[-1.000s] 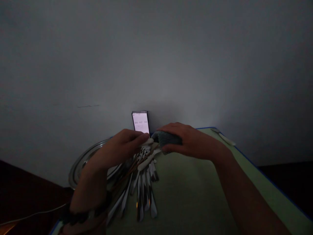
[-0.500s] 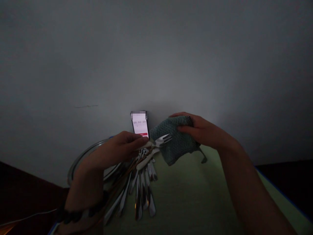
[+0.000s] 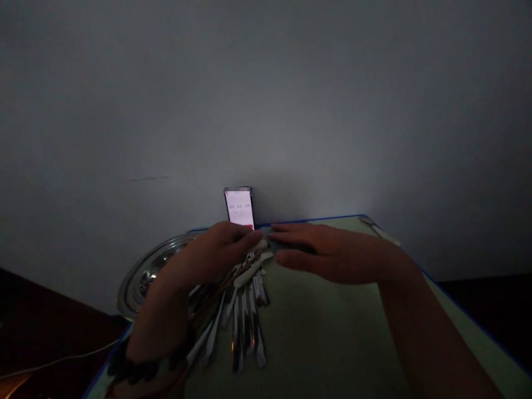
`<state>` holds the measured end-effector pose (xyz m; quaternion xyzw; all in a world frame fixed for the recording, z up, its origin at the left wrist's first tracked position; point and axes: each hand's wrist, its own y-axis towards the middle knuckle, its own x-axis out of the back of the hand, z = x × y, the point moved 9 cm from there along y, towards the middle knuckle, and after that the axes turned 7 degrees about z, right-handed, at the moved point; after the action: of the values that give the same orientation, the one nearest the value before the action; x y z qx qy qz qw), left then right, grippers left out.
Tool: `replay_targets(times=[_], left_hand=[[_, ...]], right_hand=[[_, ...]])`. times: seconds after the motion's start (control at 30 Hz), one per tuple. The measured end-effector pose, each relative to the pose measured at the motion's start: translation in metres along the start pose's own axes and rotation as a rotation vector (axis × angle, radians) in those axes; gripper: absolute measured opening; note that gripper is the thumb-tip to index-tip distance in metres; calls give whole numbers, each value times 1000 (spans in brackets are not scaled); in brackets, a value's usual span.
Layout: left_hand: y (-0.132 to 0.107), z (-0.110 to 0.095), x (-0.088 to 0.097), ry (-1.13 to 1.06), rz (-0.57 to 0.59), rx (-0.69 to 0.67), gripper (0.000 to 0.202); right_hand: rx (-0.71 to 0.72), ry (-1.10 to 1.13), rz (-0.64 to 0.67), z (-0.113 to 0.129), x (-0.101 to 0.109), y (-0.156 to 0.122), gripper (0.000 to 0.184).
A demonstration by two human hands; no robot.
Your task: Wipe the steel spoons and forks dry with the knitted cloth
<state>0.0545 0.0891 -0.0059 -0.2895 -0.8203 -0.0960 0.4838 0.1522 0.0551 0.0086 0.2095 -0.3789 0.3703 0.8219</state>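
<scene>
My left hand [image 3: 224, 244] is closed on the pale handle of a fork [image 3: 261, 245], thumb uppermost. My right hand [image 3: 320, 246] pinches a grey-green cloth [image 3: 293, 244], pressed round the fork's head, so the tines are hidden. Just below the hands, a pile of cutlery [image 3: 245, 321] is fanned out on the pale green table, metal handles toward me. One pale-handled piece [image 3: 252, 270] lies across the top of it.
On the left stands a round metal basin [image 3: 133, 293] with shiny pieces in it, partly behind my left forearm. A phone [image 3: 240, 208] showing a timer leans against the wall. Another pale-handled utensil [image 3: 384, 235] lies at the table's far right corner.
My right hand has moved left and turned over, bringing the cloth round the fork's tines, which showed before. The cloth is now mostly covered by my fingers. My left hand keeps its hold.
</scene>
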Motion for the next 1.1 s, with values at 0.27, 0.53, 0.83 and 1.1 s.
replay_targets(times=[0.27, 0.53, 0.83, 1.1], left_hand=[[-3, -20, 4, 22, -119, -74, 28], [-4, -27, 0, -18, -150, -126, 24], [-9, -25, 1, -61, -82, -125, 23], [-8, -22, 1, -38, -83, -92, 27]], right_hand=[[-149, -139, -46, -31, 9, -1, 32], [-49, -133, 26, -24, 4, 1, 26], [65, -41, 13, -12, 3, 2, 21], [48, -26, 16, -17, 1, 5, 24]])
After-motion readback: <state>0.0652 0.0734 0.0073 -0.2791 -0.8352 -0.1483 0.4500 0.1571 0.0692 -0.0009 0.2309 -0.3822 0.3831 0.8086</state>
